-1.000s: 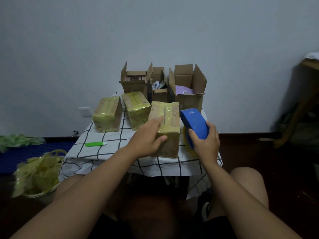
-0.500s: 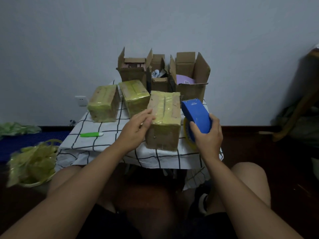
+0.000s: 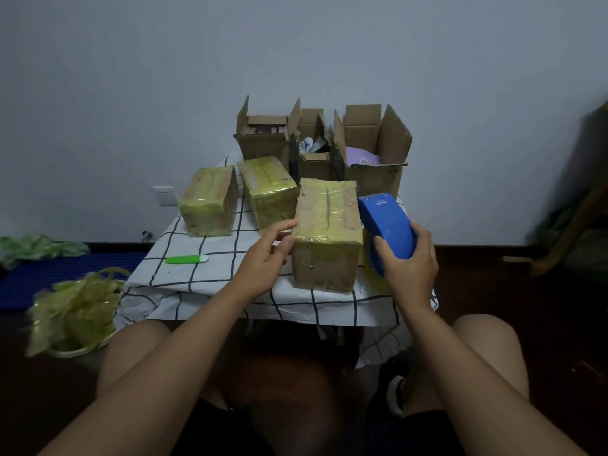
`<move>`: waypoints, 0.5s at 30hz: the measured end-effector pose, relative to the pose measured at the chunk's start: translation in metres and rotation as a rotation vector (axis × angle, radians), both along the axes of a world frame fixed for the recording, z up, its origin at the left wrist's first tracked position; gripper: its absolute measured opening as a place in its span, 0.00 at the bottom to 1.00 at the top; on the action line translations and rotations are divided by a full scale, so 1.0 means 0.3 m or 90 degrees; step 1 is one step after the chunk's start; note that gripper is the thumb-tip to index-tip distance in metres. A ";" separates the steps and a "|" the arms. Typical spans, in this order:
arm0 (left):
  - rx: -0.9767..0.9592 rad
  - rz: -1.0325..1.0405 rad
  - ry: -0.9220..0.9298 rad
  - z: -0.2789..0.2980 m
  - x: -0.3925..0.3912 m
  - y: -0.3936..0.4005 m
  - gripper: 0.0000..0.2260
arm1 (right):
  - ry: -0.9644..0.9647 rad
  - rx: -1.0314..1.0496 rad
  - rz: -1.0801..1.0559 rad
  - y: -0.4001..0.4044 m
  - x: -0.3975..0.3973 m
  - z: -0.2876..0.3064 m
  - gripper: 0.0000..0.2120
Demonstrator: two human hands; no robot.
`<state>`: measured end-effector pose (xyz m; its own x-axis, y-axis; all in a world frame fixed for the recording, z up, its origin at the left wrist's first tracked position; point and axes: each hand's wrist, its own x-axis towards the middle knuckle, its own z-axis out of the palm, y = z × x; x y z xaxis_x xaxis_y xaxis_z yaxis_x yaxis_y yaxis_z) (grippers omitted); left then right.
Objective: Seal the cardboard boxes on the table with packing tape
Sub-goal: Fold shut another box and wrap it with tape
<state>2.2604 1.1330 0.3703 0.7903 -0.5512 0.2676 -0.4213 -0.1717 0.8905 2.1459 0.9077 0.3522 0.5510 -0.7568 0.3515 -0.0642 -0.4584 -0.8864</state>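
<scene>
A closed cardboard box [image 3: 325,232] with yellowish tape over its top stands near the front edge of the small table [image 3: 210,278]. My left hand [image 3: 266,255] is beside its left face, fingers relaxed, fingertips at the box's edge. My right hand [image 3: 408,264] grips a blue tape dispenser [image 3: 386,223] with a yellowish roll, just right of that box. Two more taped boxes, one at the left [image 3: 209,200] and one in the middle [image 3: 268,192], sit behind. Three open boxes, left [image 3: 263,139], middle [image 3: 314,149] and right [image 3: 375,153], stand at the back.
A green utility knife [image 3: 186,259] lies on the checked tablecloth at the left. A basket of crumpled yellowish tape scraps [image 3: 75,311] sits on the floor to the left. My knees are under the table's front edge. A wooden chair leg [image 3: 572,225] is at the right.
My left hand slid off the top of the front box to its left side and let go. The dispenser stays in my right hand beside the box.
</scene>
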 end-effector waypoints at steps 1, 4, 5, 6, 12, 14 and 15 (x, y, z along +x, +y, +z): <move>-0.011 0.017 -0.004 -0.001 -0.002 -0.005 0.11 | 0.000 -0.001 -0.002 0.000 0.001 -0.002 0.30; -0.040 0.041 -0.026 0.000 0.001 -0.012 0.12 | 0.000 -0.004 -0.010 -0.001 0.003 -0.004 0.30; -0.046 0.036 -0.015 0.003 0.003 -0.011 0.12 | -0.001 -0.004 -0.011 -0.001 0.004 -0.005 0.30; -0.050 0.028 0.008 0.006 0.005 -0.010 0.12 | -0.003 -0.005 -0.011 -0.001 0.005 -0.007 0.30; -0.211 -0.070 0.376 0.022 -0.006 -0.027 0.12 | 0.001 -0.001 -0.014 0.001 0.006 -0.003 0.30; -0.219 -0.056 0.369 0.016 -0.018 -0.043 0.12 | 0.001 0.006 -0.015 0.003 0.002 -0.002 0.30; -0.216 -0.043 0.349 0.009 -0.025 -0.048 0.13 | 0.000 0.007 -0.014 0.004 0.002 -0.003 0.30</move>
<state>2.2529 1.1184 0.3728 0.8285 -0.5600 0.0021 0.1106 0.1674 0.9797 2.1466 0.9088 0.3513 0.5346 -0.7723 0.3433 -0.0737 -0.4472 -0.8914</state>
